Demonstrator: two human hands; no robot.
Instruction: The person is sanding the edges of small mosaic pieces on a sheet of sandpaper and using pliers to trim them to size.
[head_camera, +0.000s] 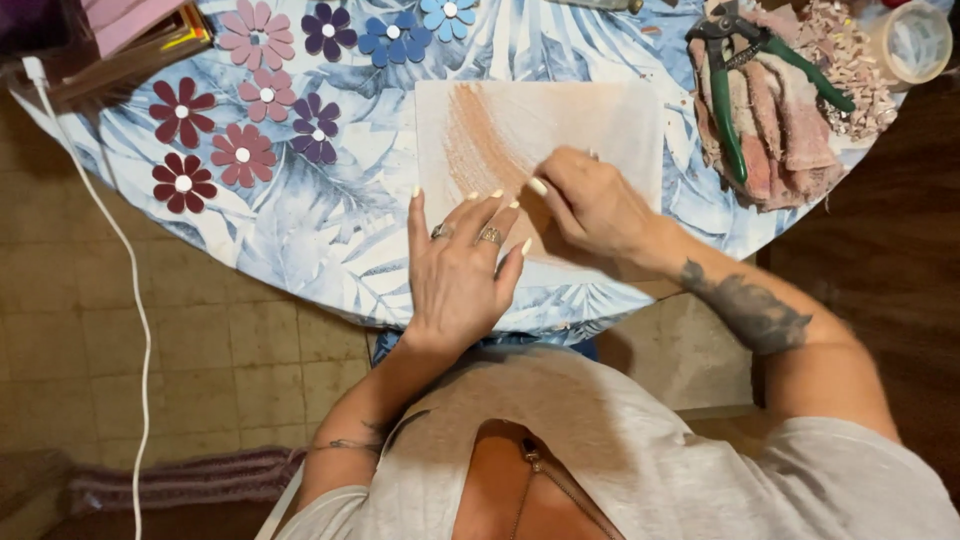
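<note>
A pale square board (590, 120) with a brownish smear on its left half lies on the round table's blue leaf-print cloth (300, 215). My left hand (460, 265), with rings, rests flat and fingers spread on the board's lower left corner. My right hand (595, 205) is curled on the board's lower middle, fingertips pressed to the surface beside the smear. Whether it pinches something small is hidden by the fingers.
Several flower shapes in maroon, pink, purple and blue (245, 155) lie across the cloth's left and top. Green-handled nippers (725, 95) rest on a pink rag (775, 130) at right, beside broken pink chips (850, 65) and a clear cup (915, 40). A white cable (135, 290) hangs down at left.
</note>
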